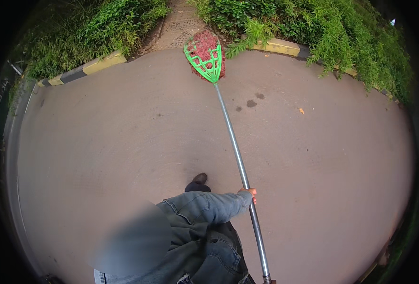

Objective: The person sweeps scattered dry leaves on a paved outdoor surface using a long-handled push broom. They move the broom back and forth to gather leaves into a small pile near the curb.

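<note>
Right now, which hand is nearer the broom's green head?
The left. The left hand grips the metal pole partway down from the green head. The right hand, barely showing at the picture's lower edge, is farther away, beside the pole.

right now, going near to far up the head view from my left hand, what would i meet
Near to far: left hand → dark shoe → dark ground stains → green-and-red pole head.
</note>
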A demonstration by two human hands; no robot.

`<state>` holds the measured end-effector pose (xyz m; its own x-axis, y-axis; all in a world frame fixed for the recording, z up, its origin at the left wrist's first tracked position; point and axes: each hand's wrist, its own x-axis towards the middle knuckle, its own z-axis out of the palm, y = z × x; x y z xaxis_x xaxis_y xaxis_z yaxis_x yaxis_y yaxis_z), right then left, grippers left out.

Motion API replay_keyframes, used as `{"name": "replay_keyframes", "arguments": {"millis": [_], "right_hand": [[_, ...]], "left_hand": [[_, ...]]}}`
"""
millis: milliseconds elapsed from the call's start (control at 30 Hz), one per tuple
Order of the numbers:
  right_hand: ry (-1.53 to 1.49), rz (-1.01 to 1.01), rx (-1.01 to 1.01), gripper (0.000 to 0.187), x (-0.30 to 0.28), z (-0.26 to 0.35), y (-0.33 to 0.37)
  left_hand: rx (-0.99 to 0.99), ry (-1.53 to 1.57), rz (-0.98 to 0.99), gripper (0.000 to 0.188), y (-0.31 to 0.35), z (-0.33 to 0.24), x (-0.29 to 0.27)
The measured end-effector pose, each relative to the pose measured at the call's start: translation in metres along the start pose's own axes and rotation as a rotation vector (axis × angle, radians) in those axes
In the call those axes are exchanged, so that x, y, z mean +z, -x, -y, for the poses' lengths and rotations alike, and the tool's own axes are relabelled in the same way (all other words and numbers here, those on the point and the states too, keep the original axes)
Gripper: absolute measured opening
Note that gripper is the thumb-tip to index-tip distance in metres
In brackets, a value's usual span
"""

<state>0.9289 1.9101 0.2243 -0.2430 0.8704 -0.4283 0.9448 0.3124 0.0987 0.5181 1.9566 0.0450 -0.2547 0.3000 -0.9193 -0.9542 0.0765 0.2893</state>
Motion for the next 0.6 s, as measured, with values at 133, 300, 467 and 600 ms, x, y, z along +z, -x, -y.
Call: {"name": "replay_keyframes", "arguments": {"millis": [133, 300, 467, 600], "right_hand": [[0.002, 0.044, -0.261, 0.013, -0.043, 0.064, -0.067], [0.071, -0.084, -0.592, 0.013, -0.066, 0.197, -0.137], [0.114, -0.123, -0.917, 0.015, -0.085, 0.377, -0.198], [0.122, -0.162, -1.154, 0.014, -0.150, 0.516, -0.215]], "left_hand": [[0.038, 0.187, -0.163, 0.010, -0.048, -0.054, -0.067], [0.128, 0.346, -0.302, 0.012, -0.086, -0.153, -0.181], [0.067, 0.712, -0.427, 0.019, -0.134, -0.267, -0.323], [0.112, 0.816, -0.476, 0.019, -0.124, -0.377, -0.368]]}}
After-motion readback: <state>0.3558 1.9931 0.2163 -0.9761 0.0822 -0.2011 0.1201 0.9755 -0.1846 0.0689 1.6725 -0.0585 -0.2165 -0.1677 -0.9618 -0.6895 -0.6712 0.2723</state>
